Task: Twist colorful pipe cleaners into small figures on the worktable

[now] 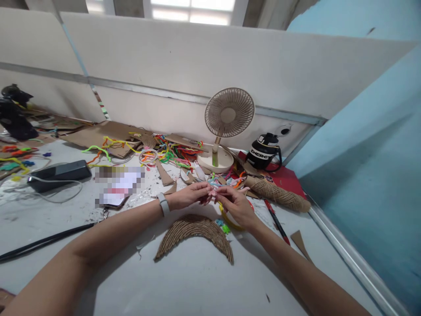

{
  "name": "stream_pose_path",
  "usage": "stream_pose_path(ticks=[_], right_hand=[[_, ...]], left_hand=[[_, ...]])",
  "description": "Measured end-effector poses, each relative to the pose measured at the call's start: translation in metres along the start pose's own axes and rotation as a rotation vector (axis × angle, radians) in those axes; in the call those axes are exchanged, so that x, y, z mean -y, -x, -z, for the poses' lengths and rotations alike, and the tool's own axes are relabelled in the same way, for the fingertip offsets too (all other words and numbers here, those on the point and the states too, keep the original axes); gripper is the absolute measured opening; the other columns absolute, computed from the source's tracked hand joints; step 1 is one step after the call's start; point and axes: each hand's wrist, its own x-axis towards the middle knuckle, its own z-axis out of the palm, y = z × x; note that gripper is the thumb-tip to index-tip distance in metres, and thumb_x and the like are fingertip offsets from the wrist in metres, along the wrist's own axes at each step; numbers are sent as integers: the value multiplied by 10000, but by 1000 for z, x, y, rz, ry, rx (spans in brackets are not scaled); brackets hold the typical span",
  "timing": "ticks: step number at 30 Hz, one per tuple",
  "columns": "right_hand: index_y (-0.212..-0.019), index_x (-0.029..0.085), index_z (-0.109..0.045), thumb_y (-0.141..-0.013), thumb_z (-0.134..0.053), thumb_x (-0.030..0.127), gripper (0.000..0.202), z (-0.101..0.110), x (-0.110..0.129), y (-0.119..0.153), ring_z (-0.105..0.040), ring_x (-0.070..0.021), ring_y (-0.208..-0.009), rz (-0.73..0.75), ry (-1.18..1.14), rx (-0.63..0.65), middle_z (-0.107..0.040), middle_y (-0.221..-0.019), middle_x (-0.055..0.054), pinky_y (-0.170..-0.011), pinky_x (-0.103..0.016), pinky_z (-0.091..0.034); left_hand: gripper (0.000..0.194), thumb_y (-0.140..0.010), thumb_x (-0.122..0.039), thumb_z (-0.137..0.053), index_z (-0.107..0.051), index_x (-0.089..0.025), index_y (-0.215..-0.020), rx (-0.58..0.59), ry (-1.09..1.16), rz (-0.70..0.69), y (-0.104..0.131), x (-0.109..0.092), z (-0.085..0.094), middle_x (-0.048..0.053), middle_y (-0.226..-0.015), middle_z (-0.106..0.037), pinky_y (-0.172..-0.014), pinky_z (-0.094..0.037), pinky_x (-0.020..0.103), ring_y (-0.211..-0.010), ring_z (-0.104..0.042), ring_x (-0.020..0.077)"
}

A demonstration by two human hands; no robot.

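Between the fingertips of both hands is a small pink piece [213, 192], perhaps bent pipe cleaner like the green and blue ones nearby; its exact shape is partly hidden. My left hand [192, 195], with a pale watch band on the wrist, pinches it from the left. From the right, my right hand [235, 205] pinches the same piece. Below the hands a crescent wrapped in brown twine [195, 232] lies flat on the white table [164, 289]. Beside its right arm sit small fuzzy green [226, 229] and blue [219, 222] pieces. A yellow ring [230, 219] lies partly behind my right hand.
A small fan [229, 113] stands behind the hands amid coloured pipe cleaners [177, 151] and cardboard scraps [164, 173]. To the right are a twine roll [279, 193], a black jug [262, 153] and a red-black pen [276, 221]. A phone [120, 188] and black speaker-like box [61, 175] lie left.
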Motion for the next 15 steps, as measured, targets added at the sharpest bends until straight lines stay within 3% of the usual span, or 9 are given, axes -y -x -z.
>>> stream_pose_path(ticks=[5,10,15], right_hand=[[-891,191,-610,-838,-588,418,233,-1,0,0,-636,-176,-778,58,-9,-7,-686,-835,-41,-649,-274,-479],[-880,188,-631,-816,-610,424,246,0,-1,0,-608,-156,-683,23,-38,-2,-677,-795,-35,-579,-262,-459],[-858,191,-657,-790,-635,432,252,1,-5,-2,-606,-171,-724,2,-59,-15,-675,-788,-40,-605,-271,-467]], left_hand=[[395,-840,-535,-510,-473,-148,-770,23,-35,-7,0,-2,-2,-27,-634,-489,-555,-301,233,-564,-426,76],[401,-814,-540,-546,-461,-153,-755,30,-6,12,0,-5,-3,-25,-640,-500,-565,-319,232,-565,-440,75],[422,-799,-555,-557,-479,-145,-741,28,4,50,1,-9,-2,-23,-629,-493,-575,-330,233,-564,-434,75]])
